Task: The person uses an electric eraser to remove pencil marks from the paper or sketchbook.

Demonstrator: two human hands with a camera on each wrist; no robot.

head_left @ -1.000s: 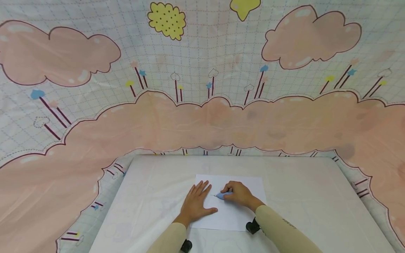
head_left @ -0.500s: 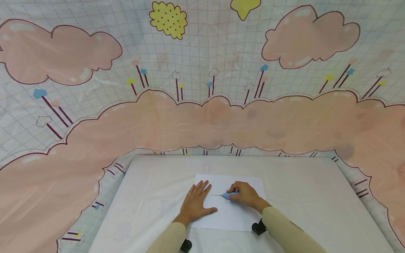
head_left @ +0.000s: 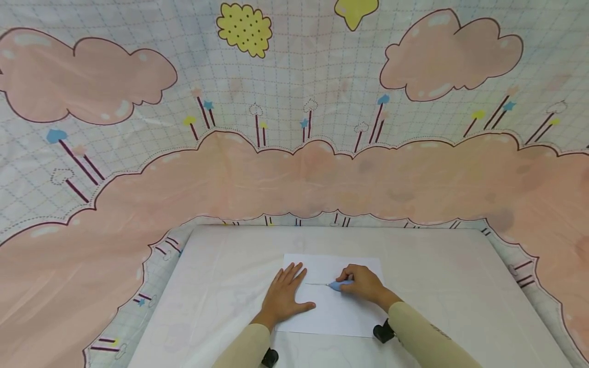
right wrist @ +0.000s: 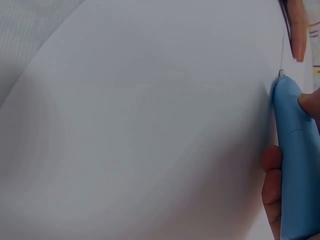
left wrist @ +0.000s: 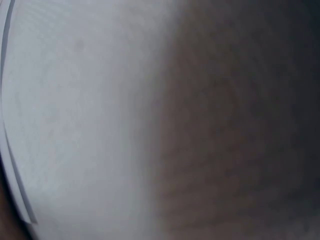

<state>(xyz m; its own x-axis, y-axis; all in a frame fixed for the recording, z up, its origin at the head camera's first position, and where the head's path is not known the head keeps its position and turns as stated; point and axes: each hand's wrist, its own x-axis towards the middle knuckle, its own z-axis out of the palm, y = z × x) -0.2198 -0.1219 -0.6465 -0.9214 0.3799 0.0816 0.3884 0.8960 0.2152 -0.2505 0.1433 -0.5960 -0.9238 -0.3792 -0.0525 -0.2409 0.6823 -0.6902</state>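
Observation:
A white sheet of paper (head_left: 322, 317) lies on the white-covered table. My left hand (head_left: 282, 296) rests flat on its left part with fingers spread. My right hand (head_left: 365, 283) grips a thick blue pen-shaped tool (head_left: 340, 285); its exact kind is unclear. In the right wrist view, the thumb and curled fingers hold the tool's blue body (right wrist: 296, 150), and its small metal tip (right wrist: 281, 73) meets the paper. A thin dark line (head_left: 315, 283) runs leftward from the tip toward the left hand. The left wrist view is mostly blurred.
The white table (head_left: 230, 266) extends around the sheet on all sides. Behind it hangs a patterned cloth (head_left: 294, 179) with pink clouds. Black wrist devices, such as the right one (head_left: 383, 332), sit under both sleeves.
My right hand has slid to the right with the blue tool, and the thin line behind its tip has grown longer. The left hand has stayed in place.

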